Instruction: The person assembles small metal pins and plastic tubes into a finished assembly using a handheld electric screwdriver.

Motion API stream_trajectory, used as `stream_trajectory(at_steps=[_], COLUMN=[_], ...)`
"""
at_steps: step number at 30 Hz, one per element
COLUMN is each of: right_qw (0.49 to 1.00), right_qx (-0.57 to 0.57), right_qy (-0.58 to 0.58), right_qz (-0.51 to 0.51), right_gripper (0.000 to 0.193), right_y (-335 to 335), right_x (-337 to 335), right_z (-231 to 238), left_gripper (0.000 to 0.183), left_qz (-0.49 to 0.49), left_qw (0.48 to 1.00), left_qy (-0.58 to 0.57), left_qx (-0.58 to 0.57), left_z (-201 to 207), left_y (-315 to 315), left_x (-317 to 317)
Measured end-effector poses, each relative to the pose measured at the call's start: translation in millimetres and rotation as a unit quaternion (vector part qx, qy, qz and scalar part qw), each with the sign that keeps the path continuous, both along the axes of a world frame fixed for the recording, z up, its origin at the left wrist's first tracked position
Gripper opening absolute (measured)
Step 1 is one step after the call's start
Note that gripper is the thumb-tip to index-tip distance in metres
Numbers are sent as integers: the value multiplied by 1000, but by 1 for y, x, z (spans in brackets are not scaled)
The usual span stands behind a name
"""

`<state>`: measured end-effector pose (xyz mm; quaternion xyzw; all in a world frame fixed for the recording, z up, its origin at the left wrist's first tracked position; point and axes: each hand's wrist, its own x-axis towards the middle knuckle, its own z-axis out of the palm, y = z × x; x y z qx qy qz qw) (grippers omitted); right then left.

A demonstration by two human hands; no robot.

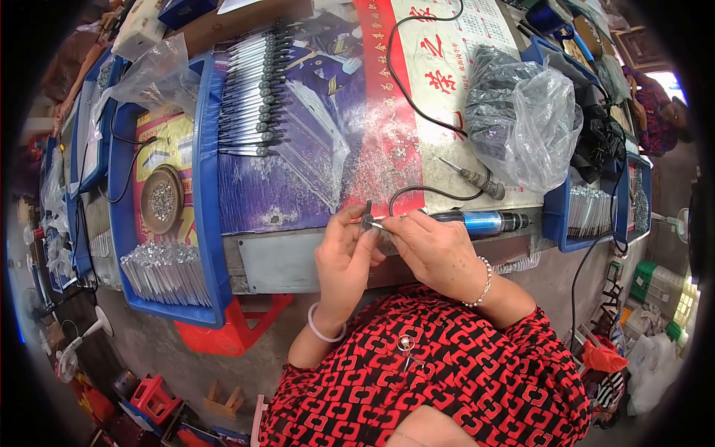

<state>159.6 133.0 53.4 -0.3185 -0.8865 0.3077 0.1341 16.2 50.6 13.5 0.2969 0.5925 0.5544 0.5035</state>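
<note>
Both my hands meet above the front edge of the bench. My left hand (345,249) is closed, its fingertips pinching a small black part with a round head (367,221), from which a dark tip sticks up. My right hand (438,249) is also closed, pinching a thin metal rod (378,226) against that black part. Whether the two are joined, I cannot tell. A blue electric screwdriver (480,221) lies just beyond my right hand. Farther back, a row of metal rods with black heads (257,89) lies on the printed sheet.
Small metal bits (398,153) lie scattered on the red strip. A blue tray (216,261) at left holds metal strips and a round bowl (179,201). Another screwdriver (477,179), a plastic bag of black parts (521,119) and a second blue tray (555,216) are at right.
</note>
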Motion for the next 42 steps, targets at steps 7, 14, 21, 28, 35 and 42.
stream_trajectory(at_steps=[7, 14, 21, 28, 35, 42], right_qw=[999, 999, 999, 999, 997, 993], right_qx=[45, 46, 41, 39, -6, 47], right_qy=[15, 18, 16, -13, -75, -52], right_qz=[-3, -6, -6, -6, -11, -91], right_gripper=[16, 16, 15, 20, 23, 20], right_y=[-1, -2, -3, -3, 0, 29], right_x=[-1, -2, -3, -7, -2, 62], right_z=[-5, -11, -10, -10, -7, 8], left_gripper=[33, 35, 34, 35, 40, 32], left_qz=[2, -4, 2, 0, 22, 50], left_qw=[1000, 1000, 1000, 976, 959, 993], left_qy=[-8, 2, 10, 219, 281, -112], left_qx=[-13, -10, -20, 16, 33, -4], left_z=[0, 0, -1, -14, -11, -12], left_y=[0, 1, 0, -3, 5, 5], left_x=[-1, -1, 0, 4, 15, -4])
